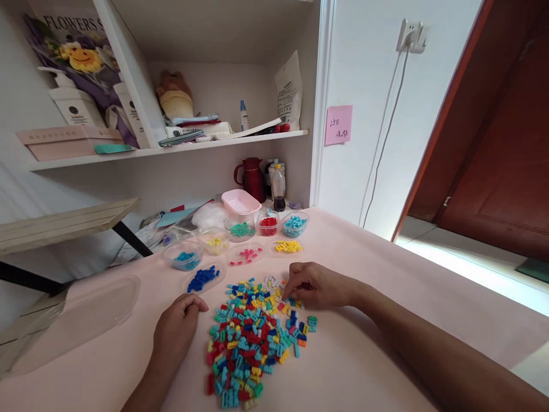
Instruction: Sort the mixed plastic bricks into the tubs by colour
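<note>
Brick pile was spread on the pink surface between the two hands: left hand was set down just beside its left edge, right hand was placed at its far right corner, fingertips lowered to the bricks. Left fingers were loosely curled, right fingers bent down as in a pinch; whether a brick was gripped by either could not be told. Pile's long axis was oriented front to back, away from the body; single bricks were pointed every which way. Eight clear containers of bricks were set beyond the pile, sorted by colour: dark blue, light blue, pale yellow, pink, yellow, green, red, turquoise. One larger clear plastic piece was laid left, slanted. Piled bricks were too overlapped to be counted.
</note>
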`<state>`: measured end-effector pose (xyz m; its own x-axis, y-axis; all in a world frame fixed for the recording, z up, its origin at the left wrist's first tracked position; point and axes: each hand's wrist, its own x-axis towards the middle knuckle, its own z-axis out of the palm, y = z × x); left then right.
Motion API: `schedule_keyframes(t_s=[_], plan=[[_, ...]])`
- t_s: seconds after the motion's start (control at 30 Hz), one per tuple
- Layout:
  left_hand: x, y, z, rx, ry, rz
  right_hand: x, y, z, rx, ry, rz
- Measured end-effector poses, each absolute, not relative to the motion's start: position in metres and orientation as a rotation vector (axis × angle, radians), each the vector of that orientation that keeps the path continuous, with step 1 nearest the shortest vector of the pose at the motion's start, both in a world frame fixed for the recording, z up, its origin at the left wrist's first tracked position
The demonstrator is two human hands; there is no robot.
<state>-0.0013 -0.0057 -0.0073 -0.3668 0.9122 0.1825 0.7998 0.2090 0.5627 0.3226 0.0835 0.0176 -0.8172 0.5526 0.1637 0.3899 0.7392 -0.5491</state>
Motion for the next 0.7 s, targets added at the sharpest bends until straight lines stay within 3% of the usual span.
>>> schedule_keyframes(t_s=[0.7], plan=[[-0.0021,-0.0049,-0.0079,1.648,2.297,0.87,0.327,0.0837,0.0211,-0.831,-2.685,0.644]])
